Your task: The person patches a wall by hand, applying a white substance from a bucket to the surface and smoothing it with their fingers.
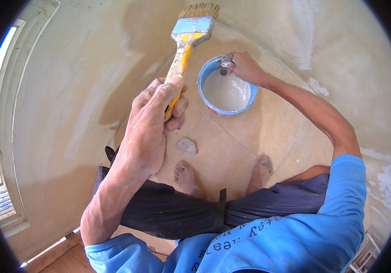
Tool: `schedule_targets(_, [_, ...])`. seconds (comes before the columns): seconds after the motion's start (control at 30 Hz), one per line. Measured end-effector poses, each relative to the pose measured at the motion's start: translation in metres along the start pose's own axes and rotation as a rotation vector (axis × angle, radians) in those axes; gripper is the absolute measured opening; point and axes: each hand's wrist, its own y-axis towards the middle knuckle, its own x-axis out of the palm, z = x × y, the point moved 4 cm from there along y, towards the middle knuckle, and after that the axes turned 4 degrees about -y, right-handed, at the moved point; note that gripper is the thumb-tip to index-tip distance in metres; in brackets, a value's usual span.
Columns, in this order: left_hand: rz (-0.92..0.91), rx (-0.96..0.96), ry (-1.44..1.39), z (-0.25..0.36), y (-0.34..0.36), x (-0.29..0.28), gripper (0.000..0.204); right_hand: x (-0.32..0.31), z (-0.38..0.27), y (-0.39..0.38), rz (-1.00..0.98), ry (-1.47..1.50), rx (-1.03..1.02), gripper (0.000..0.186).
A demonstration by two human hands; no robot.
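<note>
My left hand (161,104) is closed around the yellow, paint-spattered handle of a wide brush (190,28), holding it upright with its pale bristles at the top. Ahead and to the right sits a blue bucket (224,110) containing milky white liquid. My right hand (243,66) is closed at the bucket's far rim, gripping a short dark, white-smeared piece that I cannot make out clearly; part of it hangs inside the bucket over the liquid.
A grey stone-like lump (186,145) lies on the tiled floor (222,136) near my bare feet (261,170). Stained plaster walls (341,41) enclose the corner ahead. A bright window frame (9,136) is at the left, and a white slatted object (366,252) shows at lower right.
</note>
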Motion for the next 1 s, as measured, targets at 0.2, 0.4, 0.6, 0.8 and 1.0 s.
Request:
schedule_targets(0.2, [0.005,-0.001,-0.014,0.000,0.001,0.000,0.028,0.010,-0.012,-0.015,-0.123,0.227,0.056,0.018])
schedule_targets(0.4, [0.001,0.000,-0.005,-0.001,0.001,-0.001,0.030,0.011,-0.015,-0.027,-0.407,0.196,0.082,0.036])
schedule_targets(0.6, [-0.006,-0.010,0.017,0.000,0.001,-0.002,0.030,0.020,-0.011,0.009,-0.168,0.041,-0.116,0.027])
schedule_targets(0.8, [0.005,-0.022,0.015,0.002,0.002,-0.002,0.029,0.014,-0.011,0.008,-0.007,-0.055,-0.216,0.017])
schedule_targets(1.0, [0.001,-0.008,0.020,0.001,0.003,-0.002,0.031,0.015,-0.030,-0.026,-0.392,0.077,0.001,0.022])
